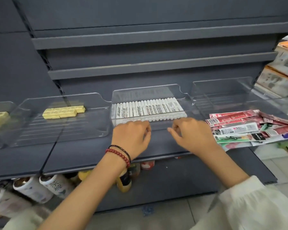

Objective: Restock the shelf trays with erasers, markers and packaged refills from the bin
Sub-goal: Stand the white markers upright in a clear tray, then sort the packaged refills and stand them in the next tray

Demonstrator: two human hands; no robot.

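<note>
- Step: squaring up marker tray point(181, 95); markers point(146, 109) rowed inside.
- Left hand point(131, 135), right hand point(191, 135) at its front edge, fingers curled, holding nothing.
- Next, likely: refill packs point(236, 127), right of tray, need traying.

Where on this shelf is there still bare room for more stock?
Free: the front half of the eraser tray before the yellow erasers, and the clear tray behind the packaged refills. Crowded: the marker tray, filled by white markers.
</note>
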